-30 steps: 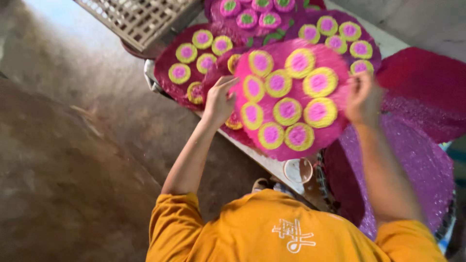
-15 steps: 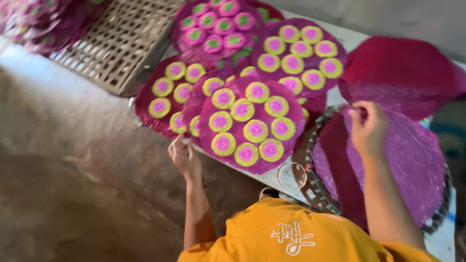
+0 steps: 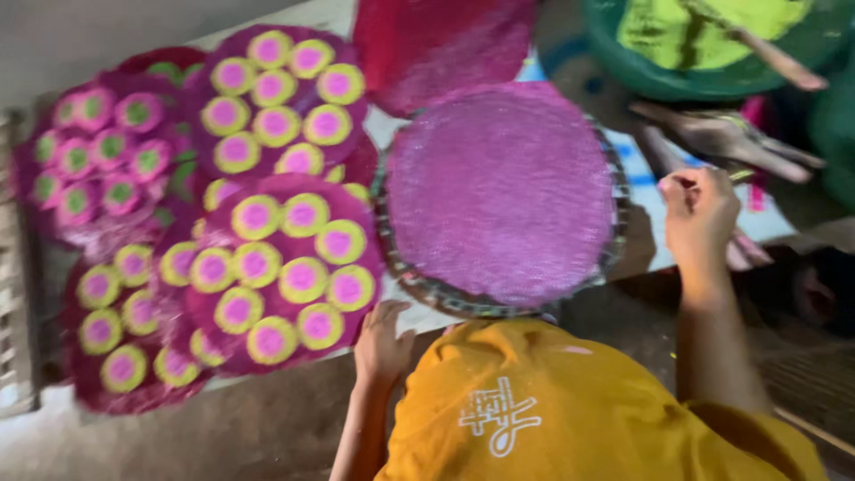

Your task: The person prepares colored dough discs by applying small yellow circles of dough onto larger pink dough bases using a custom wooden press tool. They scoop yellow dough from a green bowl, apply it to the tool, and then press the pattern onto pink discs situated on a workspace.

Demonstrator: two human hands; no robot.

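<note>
Nearest the lens, left hand point(image 3: 381, 338) rests loose at edge of dotted magenta disc point(image 3: 283, 272); right hand point(image 3: 699, 214) pinches a thin stick nr plain purple disc point(image 3: 500, 191). Risk: wet dots could smear w/ a stray sleeve.

Whole view motion-blurred. Green tub point(image 3: 712, 53) cut by top edge. Right hand point(image 3: 699, 214) closed; what it pinches too blurred to tell. Woven tray point(image 3: 13, 294) cut by left edge.

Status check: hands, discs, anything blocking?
Left hand resting at table edge beside dotted magenta disc. Right hand pinched shut, contents unclear. Plain purple disc uncovered between them.
</note>
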